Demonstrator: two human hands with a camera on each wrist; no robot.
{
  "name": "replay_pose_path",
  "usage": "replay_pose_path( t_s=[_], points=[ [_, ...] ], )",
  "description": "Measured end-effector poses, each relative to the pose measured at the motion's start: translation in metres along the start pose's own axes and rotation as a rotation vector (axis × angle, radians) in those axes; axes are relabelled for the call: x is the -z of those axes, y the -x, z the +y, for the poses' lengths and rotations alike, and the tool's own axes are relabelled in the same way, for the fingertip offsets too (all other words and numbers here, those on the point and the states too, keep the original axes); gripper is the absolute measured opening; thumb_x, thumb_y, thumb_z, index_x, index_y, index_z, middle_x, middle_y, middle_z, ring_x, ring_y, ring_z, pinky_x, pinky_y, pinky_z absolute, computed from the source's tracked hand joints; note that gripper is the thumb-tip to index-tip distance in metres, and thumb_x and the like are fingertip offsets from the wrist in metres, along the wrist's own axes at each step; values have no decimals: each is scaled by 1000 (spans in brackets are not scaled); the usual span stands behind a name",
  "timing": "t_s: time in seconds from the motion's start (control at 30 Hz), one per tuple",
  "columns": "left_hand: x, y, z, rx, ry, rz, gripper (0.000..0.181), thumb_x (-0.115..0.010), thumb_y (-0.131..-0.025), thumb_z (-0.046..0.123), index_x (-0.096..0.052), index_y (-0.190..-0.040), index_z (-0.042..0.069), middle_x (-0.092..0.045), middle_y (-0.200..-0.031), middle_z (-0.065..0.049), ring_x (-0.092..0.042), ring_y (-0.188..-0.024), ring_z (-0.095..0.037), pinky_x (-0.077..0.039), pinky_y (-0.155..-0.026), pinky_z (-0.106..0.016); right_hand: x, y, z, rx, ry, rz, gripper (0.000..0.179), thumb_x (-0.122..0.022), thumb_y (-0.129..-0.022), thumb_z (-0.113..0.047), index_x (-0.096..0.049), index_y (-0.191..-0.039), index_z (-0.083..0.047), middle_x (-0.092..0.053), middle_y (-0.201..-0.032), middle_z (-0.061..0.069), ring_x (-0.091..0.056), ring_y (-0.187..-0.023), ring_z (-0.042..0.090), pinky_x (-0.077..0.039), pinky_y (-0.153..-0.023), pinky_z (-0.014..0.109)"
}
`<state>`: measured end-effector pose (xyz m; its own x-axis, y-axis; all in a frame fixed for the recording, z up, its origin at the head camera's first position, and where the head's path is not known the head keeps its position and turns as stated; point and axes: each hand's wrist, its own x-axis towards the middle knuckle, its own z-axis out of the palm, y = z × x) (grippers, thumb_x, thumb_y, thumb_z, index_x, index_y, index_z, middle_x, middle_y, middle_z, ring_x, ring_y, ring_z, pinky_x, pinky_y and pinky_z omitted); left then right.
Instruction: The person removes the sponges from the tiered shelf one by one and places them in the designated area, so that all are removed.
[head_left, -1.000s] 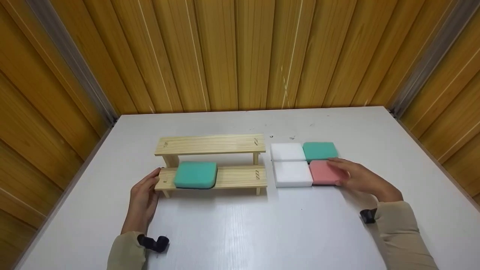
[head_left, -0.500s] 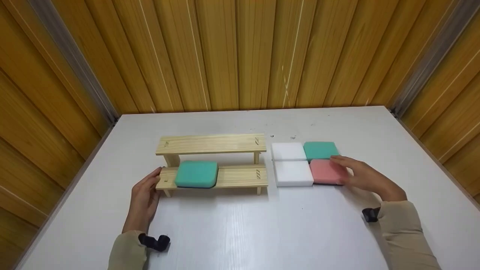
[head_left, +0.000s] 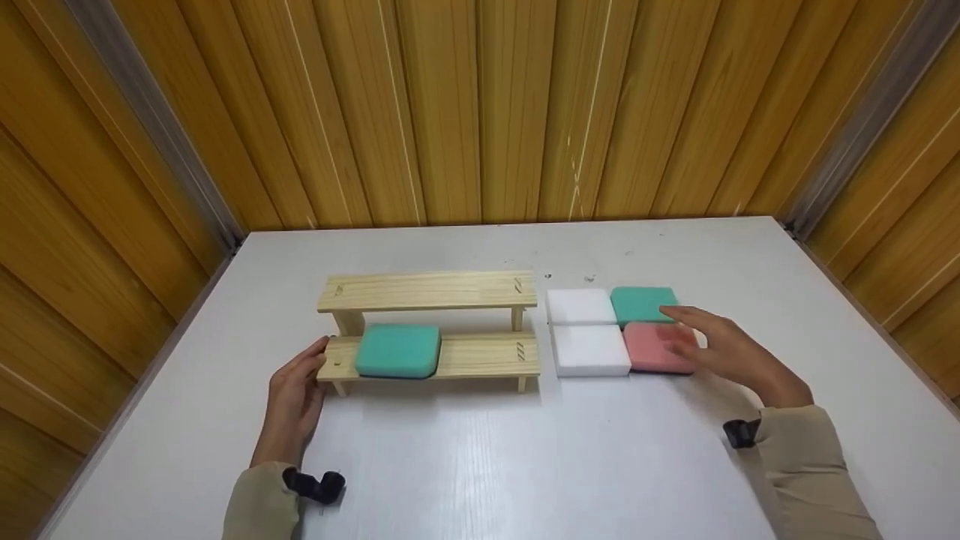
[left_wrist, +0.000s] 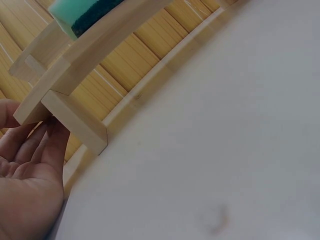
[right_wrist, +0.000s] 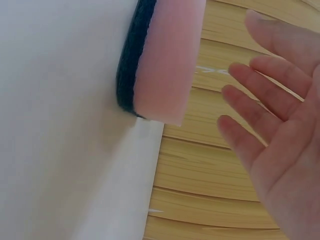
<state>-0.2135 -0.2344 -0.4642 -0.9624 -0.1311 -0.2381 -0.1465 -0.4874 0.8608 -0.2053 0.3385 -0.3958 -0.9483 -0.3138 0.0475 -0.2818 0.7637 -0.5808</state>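
My left hand [head_left: 291,394] grips the left end of the lower step of a two-tier wooden rack [head_left: 480,356]; in the left wrist view its fingers [left_wrist: 55,142] reach under the board beside the leg. A green sponge [head_left: 399,349] with a dark scouring layer underneath lies on that step, left of its middle. My right hand [head_left: 739,360] hovers over the right side of a pink sponge [head_left: 646,356], fingers extended and spread. In the right wrist view, a gap shows between the fingertips and the pink sponge [right_wrist: 167,60], whose dark scouring layer faces the table.
Two white sponges [head_left: 589,349] lie left of the pink one, one behind the other. A second green sponge [head_left: 641,304] sits behind the pink one, completing a two-by-two block beside the rack. Yellow wood-look panels [head_left: 450,112] rise behind the white table [head_left: 465,465].
My right hand has come off the pink sponge and now hangs over it with fingers spread. My left hand keeps its grip on the rack, and the sponges lie where they were.
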Motion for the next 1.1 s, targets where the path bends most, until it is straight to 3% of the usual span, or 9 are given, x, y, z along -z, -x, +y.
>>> replay_pose_path(
  t_s=[0.33,0.63,0.87,1.1],
  points=[
    [1,-2,-1,-3,17,-12,48,-47,-97,2,-39,-144,2,-34,-155,-8,-36,-141,-15,-45,-106,-18,-4,-5,-14,43,-2,84,55,-61,-95,-26,-44,-142,-3,-42,-146,24,-33,-136,47,-31,-108,69],
    [1,0,0,5,22,-4,48,-47,-96,1,-39,-144,2,-34,-155,-8,-35,-141,-15,-45,-105,-16,-10,-15,-33,122,43,168,52,-65,-92,-16,-47,-140,-6,-50,-141,18,-43,-132,40,-41,-106,61],
    [1,1,-1,5,7,-5,48,-47,-96,1,-39,-144,2,-35,-155,-7,-37,-141,-15,-45,-105,-16,-15,-26,-52,251,67,212,54,-70,-87,-12,-51,-137,-5,-56,-135,14,-53,-125,34,-51,-99,51],
    [0,0,0,8,27,-10,48,-48,-97,2,-40,-144,3,-34,-155,-7,-37,-141,-15,-46,-105,-17,-20,-38,-74,318,83,230,50,-71,-87,-16,-55,-133,-5,-59,-132,12,-56,-123,30,-50,-102,48]
  ],
)
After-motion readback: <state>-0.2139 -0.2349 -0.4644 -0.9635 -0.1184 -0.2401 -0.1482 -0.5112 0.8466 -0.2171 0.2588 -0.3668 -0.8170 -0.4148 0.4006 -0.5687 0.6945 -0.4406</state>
